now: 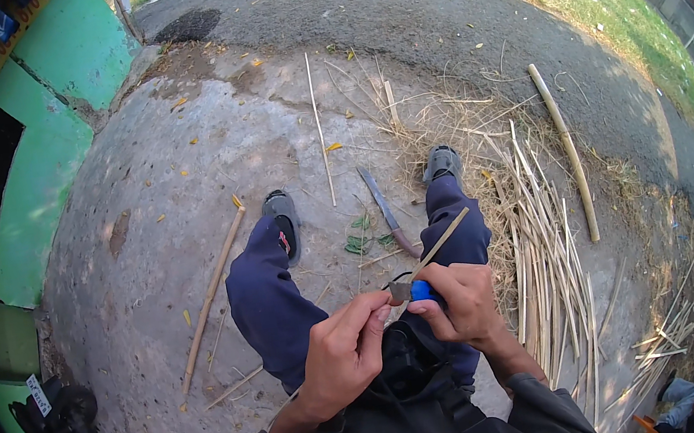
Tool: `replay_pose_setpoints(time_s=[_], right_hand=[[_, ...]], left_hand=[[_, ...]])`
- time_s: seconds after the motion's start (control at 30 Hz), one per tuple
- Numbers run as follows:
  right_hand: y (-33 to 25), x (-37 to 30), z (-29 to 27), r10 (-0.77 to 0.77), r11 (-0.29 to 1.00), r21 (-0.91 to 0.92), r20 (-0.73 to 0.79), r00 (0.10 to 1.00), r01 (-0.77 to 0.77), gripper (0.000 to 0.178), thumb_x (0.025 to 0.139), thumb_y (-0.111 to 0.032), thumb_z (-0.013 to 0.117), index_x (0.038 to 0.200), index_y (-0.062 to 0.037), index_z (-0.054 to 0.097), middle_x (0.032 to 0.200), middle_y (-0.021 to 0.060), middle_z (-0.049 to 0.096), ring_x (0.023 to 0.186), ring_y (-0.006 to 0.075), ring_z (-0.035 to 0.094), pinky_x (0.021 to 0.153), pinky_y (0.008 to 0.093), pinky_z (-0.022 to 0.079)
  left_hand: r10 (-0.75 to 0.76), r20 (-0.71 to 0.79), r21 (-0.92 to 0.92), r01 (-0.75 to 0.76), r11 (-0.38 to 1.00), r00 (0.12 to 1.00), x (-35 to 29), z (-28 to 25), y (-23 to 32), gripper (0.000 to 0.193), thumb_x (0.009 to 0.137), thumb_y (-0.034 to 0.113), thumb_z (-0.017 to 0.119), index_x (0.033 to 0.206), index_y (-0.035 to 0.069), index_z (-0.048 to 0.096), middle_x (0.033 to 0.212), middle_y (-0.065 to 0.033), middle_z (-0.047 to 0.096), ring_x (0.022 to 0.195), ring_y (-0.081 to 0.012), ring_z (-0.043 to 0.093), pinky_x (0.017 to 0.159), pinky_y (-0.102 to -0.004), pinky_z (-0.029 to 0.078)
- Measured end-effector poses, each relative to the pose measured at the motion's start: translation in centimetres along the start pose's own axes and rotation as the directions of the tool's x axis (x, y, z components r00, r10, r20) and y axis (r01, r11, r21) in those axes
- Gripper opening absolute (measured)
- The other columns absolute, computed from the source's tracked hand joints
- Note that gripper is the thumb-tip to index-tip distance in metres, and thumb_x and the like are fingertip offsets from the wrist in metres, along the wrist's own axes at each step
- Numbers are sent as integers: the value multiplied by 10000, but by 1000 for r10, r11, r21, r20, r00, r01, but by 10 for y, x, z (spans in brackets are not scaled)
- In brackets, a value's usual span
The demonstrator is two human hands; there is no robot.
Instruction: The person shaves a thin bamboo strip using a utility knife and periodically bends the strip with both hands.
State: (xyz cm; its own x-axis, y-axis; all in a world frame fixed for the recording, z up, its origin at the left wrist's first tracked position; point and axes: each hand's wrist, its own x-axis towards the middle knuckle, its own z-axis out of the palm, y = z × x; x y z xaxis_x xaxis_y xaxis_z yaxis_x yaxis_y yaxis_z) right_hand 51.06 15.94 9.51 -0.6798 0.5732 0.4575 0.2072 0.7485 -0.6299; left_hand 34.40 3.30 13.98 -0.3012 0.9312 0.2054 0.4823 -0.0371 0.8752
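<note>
Right hand (pixel 462 302) closed around blue-handled knife (pixel 414 291), handle mostly hidden under fingers. Left hand (pixel 343 353) pinching short blade at its tip. Thin bamboo strip (pixel 442 241) rising from right fist above lap; lower end concealed. Machete (pixel 387 209) on concrete between feet.
</note>
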Motion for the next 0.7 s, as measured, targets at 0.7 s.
replay_pose_setpoints(time_s=[0.7], right_hand=[[30,10,-6,77,993,-50,-369,926,-102,369,987,-355,732,851,-35,607,668,98,575,525,295,537,525,384,396]], left_hand=[[-89,47,-70,92,993,995,-8,-3,6,92,1033,20,608,1007,-1,693,756,-56,677,586,-87,562,546,-268,427]])
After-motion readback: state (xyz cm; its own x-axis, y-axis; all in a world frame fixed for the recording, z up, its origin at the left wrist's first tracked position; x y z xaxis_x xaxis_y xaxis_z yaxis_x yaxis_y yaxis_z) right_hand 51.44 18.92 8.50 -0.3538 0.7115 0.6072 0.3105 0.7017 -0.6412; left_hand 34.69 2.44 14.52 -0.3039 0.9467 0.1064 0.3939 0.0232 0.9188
